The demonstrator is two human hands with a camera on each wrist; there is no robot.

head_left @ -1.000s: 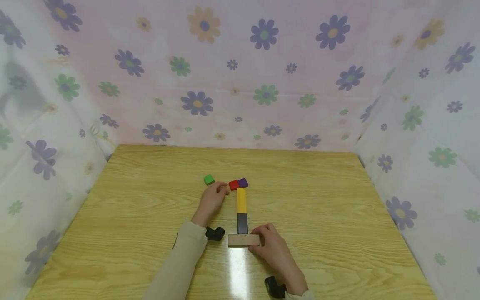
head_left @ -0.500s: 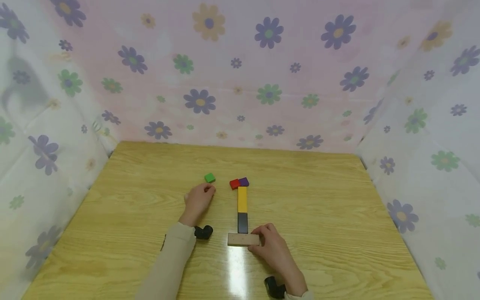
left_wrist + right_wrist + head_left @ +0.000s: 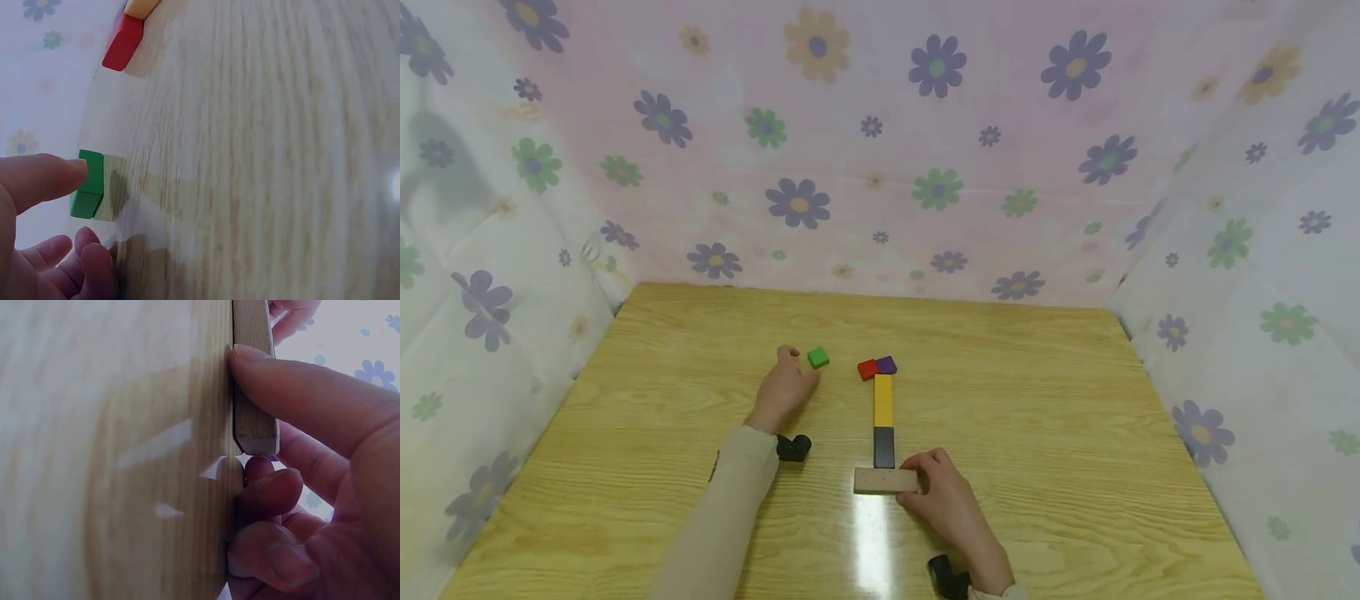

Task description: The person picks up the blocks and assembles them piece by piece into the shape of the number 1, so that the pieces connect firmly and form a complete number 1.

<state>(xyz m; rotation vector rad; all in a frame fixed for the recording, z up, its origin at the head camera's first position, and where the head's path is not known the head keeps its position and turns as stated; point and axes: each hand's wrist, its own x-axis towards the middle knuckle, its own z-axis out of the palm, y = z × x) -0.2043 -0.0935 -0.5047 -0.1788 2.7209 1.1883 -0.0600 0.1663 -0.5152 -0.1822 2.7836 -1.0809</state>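
My left hand (image 3: 784, 390) is beside a small green block (image 3: 817, 357). In the left wrist view the thumb overlaps the green block (image 3: 89, 184), and the other fingers lie curved below it with a gap between. My right hand (image 3: 951, 504) pinches the right end of a plain wooden block (image 3: 880, 481), thumb on the near side, as the right wrist view shows. Beyond that block, a dark grey block (image 3: 883, 447) and a yellow block (image 3: 883, 400) run in a line away from me. A red block (image 3: 868, 369) and a purple block (image 3: 887, 365) touch at its far end.
The wood-grain table (image 3: 1037, 400) is walled by flowered cloth (image 3: 880, 167) at the back and both sides. A black wrist-worn piece (image 3: 793, 448) is at my left wrist, and a similar black piece (image 3: 947, 577) at my right.
My left hand has moved left, away from the red block, to the left side of the green block, and its fingers have spread. The right hand stays on the wooden block.
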